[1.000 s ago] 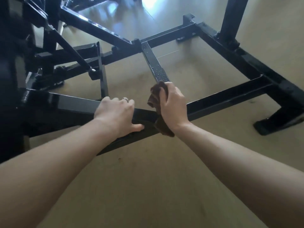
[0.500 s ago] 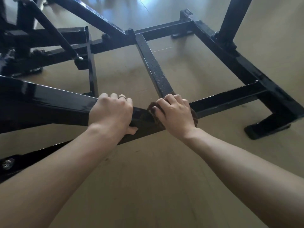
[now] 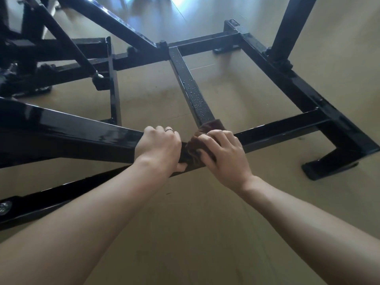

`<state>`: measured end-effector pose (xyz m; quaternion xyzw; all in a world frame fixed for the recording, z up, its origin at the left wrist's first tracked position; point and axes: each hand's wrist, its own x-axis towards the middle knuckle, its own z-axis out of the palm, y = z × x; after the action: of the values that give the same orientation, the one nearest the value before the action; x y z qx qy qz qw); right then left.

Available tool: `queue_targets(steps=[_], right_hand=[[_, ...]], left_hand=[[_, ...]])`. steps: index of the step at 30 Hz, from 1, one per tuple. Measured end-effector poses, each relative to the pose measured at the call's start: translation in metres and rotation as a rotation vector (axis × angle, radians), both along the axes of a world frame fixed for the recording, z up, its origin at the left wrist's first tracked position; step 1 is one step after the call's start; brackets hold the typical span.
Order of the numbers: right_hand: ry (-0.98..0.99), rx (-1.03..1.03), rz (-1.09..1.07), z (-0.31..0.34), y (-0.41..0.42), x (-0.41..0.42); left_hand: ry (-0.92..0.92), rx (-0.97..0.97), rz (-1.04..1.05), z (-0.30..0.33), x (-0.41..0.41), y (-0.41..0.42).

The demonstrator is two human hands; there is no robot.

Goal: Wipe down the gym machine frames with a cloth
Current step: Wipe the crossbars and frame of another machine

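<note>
Head view looks down on a black machine frame on a tan floor. Left hand, wearing a ring, curls its fingers over the near bar; right hand presses a bunched brown cloth onto the same bar with bent, slightly spread fingers. That bar runs left to right, meeting a wet crossbar running away from the camera.

I count two hands of mine: my left hand and my right hand. One ring sits on my left fingers. One brown cloth lies under my right fingers. One black frame stands on one floor, with one upright post far right.
</note>
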<state>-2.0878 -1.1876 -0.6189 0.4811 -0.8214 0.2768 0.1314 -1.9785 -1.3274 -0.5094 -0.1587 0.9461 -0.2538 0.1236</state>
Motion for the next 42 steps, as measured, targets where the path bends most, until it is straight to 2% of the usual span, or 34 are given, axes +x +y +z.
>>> queue_targets(steps=[3,8,11,15,18,21,27,31,39,42], right_hand=[[0.015,0.033,0.001,0.002,-0.005,-0.008],[0.016,0.047,-0.021,0.005,-0.011,-0.011],[-0.007,0.057,-0.016,0.007,0.002,-0.027],[0.039,0.102,-0.222,0.002,0.065,-0.089],[-0.104,0.159,-0.464,0.005,0.097,-0.131],[-0.196,0.201,-0.603,0.006,0.074,-0.126],[-0.19,0.116,-0.405,-0.004,0.021,-0.041],[-0.181,0.083,-0.396,-0.005,0.01,-0.014],[-0.154,0.172,-0.388,0.004,0.013,-0.009],[-0.115,0.305,-0.345,0.016,0.015,-0.011]], left_hand=[[-0.009,-0.004,0.016,-0.004,-0.002,0.002],[-0.076,0.041,0.158,-0.011,-0.018,0.008],[-0.076,0.028,0.137,-0.012,-0.018,0.008],[-0.021,-0.011,0.05,-0.014,-0.012,0.007],[-0.017,-0.034,0.036,-0.017,-0.012,0.007],[-0.025,-0.033,0.041,-0.017,-0.013,0.008],[-0.038,-0.033,0.039,-0.016,-0.013,0.009],[-0.038,-0.019,0.041,-0.016,-0.013,0.009],[-0.026,-0.023,0.014,-0.017,-0.011,0.008],[-0.034,-0.021,0.016,-0.017,-0.012,0.007]])
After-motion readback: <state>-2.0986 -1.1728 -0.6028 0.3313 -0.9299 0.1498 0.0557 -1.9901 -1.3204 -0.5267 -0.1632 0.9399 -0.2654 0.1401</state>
